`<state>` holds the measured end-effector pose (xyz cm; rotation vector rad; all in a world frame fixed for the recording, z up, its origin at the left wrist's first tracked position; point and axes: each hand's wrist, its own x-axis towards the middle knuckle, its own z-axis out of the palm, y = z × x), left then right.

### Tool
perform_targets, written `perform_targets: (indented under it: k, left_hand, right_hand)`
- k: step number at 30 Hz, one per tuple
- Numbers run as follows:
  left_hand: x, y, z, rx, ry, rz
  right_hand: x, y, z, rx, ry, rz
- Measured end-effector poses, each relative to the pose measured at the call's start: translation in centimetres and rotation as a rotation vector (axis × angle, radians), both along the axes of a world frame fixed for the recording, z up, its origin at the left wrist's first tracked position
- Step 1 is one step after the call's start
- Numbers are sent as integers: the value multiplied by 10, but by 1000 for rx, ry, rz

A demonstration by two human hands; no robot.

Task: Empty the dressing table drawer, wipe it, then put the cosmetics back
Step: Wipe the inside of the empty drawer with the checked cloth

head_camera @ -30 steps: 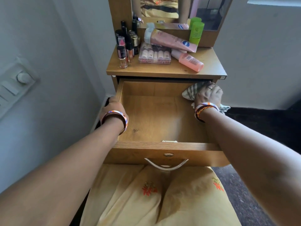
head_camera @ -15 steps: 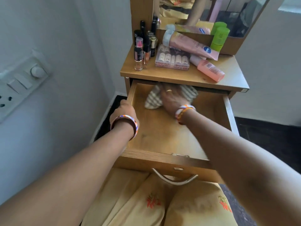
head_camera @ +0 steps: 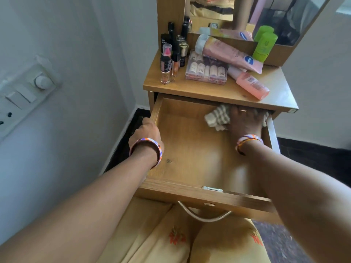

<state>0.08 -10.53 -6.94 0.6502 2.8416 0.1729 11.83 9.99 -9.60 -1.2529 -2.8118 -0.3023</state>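
The wooden drawer [head_camera: 191, 149] of the dressing table stands pulled out, with nothing inside but a striped cloth [head_camera: 217, 118]. My right hand [head_camera: 245, 121] presses that cloth flat against the drawer's far right corner. My left hand [head_camera: 147, 132] grips the drawer's left wall. On the tabletop [head_camera: 209, 92] stand the cosmetics: several small dark bottles [head_camera: 171, 52] at the left, a clear box of little tubes [head_camera: 207, 70] in the middle, a pink tube [head_camera: 229, 53], a pink bottle [head_camera: 249, 84] lying down, and a green bottle [head_camera: 265, 45] against the mirror.
A white wall with a switch panel [head_camera: 24, 92] runs close along the left. The mirror [head_camera: 252, 18] rises behind the tabletop. My knees in yellow cloth [head_camera: 180, 238] sit under the drawer's metal handle [head_camera: 204, 215]. Dark floor [head_camera: 313, 154] lies to the right.
My right hand has swept the cloth from the drawer's right back corner to the left back part and back to the right. My left hand stays on the left wall.
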Motion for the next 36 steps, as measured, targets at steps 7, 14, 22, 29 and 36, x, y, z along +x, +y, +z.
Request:
perform_targets:
  k: [7,14,22,29,36]
  left_hand:
    - [0,1,1,6,2,-5]
    - [-2,0,3,35,-34,6]
    - [-4,-5,8,60,-105,-1]
    - [-9,-8,12,340,-376,125]
    - [-21,-33,29,887,-743,447]
  right_hand:
    - [-15,-14,-13,-72,207,-205]
    - [-78,-66,10,-264,35,74]
    - [-128,-87,16,-237,53,367]
    - [-109,-89,17,-837,525,390]
    - [-83,-115,26,-1529,567,336]
